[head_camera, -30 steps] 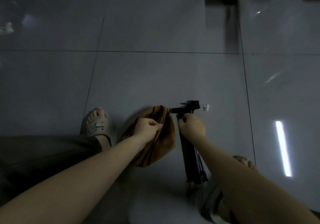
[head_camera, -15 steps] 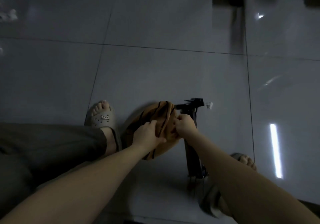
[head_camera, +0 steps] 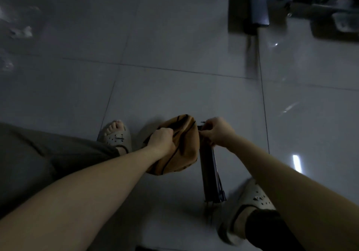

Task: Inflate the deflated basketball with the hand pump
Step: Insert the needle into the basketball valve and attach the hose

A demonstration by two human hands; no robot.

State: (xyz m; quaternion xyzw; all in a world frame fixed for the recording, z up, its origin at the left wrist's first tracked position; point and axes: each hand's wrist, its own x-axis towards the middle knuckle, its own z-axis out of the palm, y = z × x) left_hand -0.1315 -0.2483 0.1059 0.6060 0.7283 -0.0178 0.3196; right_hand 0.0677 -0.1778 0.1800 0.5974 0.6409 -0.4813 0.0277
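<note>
On the tiled floor (head_camera: 174, 87), the left hand (head_camera: 161, 140) clutched the crumpled basketball (head_camera: 183, 153). Immediately to its right, the right hand (head_camera: 218, 132) pinched the hand pump (head_camera: 210, 175) by its needle end (needle barely visible), aimed leftward at the ball; the pump's long body ran back toward the person.

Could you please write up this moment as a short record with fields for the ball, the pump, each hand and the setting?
ball: orange basketball, collapsed and folded, on the floor
pump: dark hand pump lying on the floor beside the ball, on its right
left hand: left hand gripping a fold of the ball
right hand: right hand pinching a thin needle at the pump's far end, tip next to the ball
needle in valve: cannot tell
setting: glossy grey tiled floor, dim light
feet: sandals either side
</note>
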